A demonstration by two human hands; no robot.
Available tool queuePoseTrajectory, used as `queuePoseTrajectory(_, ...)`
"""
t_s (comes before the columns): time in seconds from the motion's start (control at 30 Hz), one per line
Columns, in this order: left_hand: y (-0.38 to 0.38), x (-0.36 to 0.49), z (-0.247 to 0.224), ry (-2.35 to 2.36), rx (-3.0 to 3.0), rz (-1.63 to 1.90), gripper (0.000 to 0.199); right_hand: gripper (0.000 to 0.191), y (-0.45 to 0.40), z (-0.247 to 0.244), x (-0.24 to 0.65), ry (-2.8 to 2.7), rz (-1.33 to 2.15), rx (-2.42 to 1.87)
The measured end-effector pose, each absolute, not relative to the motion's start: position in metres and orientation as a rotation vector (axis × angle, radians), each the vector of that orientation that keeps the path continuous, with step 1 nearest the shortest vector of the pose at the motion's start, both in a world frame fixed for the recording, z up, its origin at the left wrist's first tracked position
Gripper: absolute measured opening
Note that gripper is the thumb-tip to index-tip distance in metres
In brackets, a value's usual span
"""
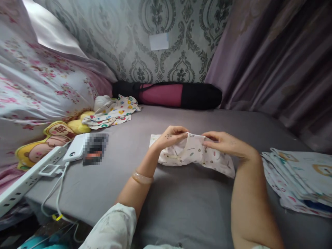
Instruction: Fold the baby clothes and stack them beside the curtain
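Wht ptnd slv point(112, 223), L-wrist bangle point(142, 178)

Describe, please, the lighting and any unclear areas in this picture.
Head view: glossy white fabric, upper left, is brightest, purple pleated curtain darkens rightward; head view: a pixelated patch hides what lies beside the white rectangular device; head view: lettering on the white printed cloth is unreadably small.

With my left hand point(172, 135) and right hand point(225, 142) I pinch the upper edge of a white printed garment point(193, 154) over the grey surface point(181, 197). Folded cloths point(301, 180) lie stacked at my right, a white power strip point(29, 180) at my left, and a long black-and-maroon bag point(163, 94) by the patterned wallpaper point(129, 31).
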State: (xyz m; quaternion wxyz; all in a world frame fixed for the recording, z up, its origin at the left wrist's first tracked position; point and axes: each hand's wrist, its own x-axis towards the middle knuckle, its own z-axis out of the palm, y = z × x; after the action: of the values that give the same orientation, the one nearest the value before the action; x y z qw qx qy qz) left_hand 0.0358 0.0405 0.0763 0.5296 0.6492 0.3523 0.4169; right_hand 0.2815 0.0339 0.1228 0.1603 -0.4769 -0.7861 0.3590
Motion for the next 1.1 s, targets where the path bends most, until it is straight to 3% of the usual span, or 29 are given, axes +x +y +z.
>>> queuePoseTrajectory(0.2, 0.034, 0.047, 0.081, 0.816, 1.621, 0.904, 0.036, 0.044, 0.034, 0.120, 0.254, -2.118, 1.178, -1.102)
queuePoseTrajectory(0.7, 0.029, 0.003, 0.082, 1.248, 1.975, 0.817, 0.036, 0.045, 0.034, 0.116, 0.242, -2.065, 1.259, -1.253)
queuePoseTrajectory(1.1, -0.019, -0.059, 0.065, 1.277, 1.570, 0.970, 0.046, 0.048, 0.032, 0.118, 0.247, -2.084, 1.232, -1.235)
